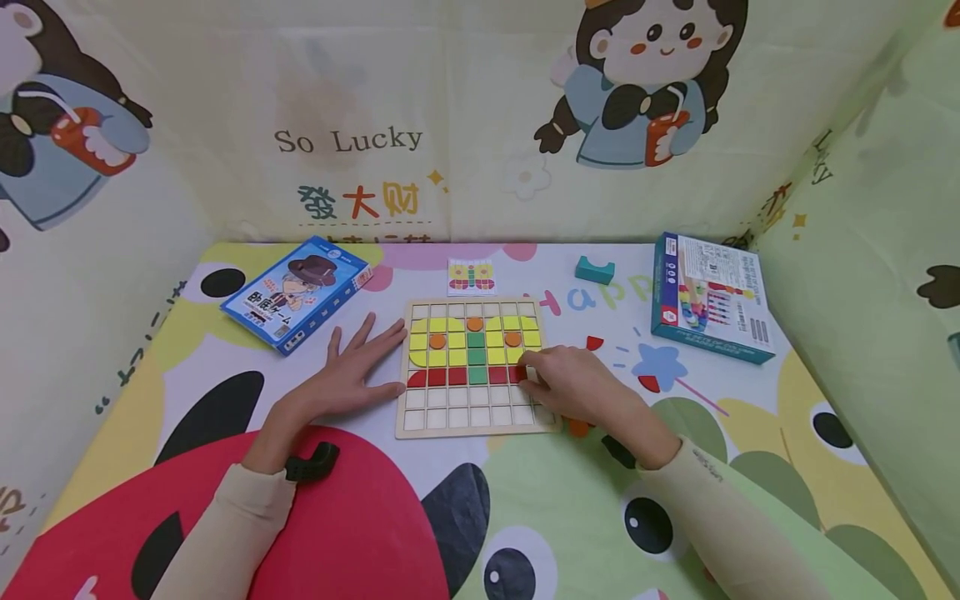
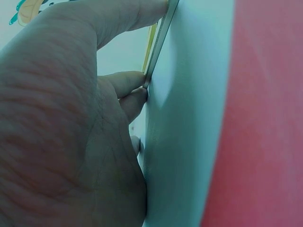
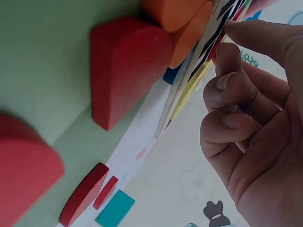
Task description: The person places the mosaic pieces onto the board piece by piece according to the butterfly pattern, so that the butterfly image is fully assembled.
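Note:
A wooden grid board (image 1: 402, 427) lies mid-table, filled in its upper rows with yellow, orange and green pieces above a row of red ones. My left hand (image 1: 341, 385) rests beside it, fingers spread, thumb and fingertips at its left edge; the left wrist view shows the fingertips against the thin edge. At the right end of the red row, my right hand (image 1: 576, 383) pinches a red block (image 3: 217, 46) with curled fingers, low over the board. Part of the board's right side is hidden under this hand. Behind the board lies a small butterfly pattern card (image 1: 472, 284).
Loose red blocks (image 1: 648, 383) and orange blocks (image 1: 579, 427) lie right of the board, close to my right wrist. A teal notched block (image 1: 595, 270) sits farther back. A blue game box (image 1: 300, 292) lies at back left, another box (image 1: 712, 300) at back right.

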A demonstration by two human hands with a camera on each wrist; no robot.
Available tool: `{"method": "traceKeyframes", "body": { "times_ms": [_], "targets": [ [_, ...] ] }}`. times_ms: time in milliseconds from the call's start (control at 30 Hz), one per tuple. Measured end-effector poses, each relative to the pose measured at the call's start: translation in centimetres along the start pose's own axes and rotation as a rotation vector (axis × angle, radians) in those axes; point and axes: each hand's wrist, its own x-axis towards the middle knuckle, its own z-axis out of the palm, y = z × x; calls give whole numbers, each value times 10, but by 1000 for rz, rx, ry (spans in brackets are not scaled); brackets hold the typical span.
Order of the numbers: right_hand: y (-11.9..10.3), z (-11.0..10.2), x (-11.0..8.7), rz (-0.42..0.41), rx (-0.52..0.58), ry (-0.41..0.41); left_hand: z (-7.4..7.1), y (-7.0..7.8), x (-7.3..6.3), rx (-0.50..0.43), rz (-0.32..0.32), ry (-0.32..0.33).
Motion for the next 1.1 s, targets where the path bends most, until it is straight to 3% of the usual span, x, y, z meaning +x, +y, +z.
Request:
{"method": "traceKeyframes", "body": {
  "times_ms": [167,567,833,1100],
  "targets": [
    [13,-6,-3,71,31,18,1,-1,0,-5,3,0],
    [82,-27,-14,336,73,54,0,1,1,-4,10,0],
    [89,-24,-12,420,65,74,0,0,1,-3,9,-1],
    [87,-22,-6,410,98,73,1,-1,0,-4,2,1]
  ]
}}
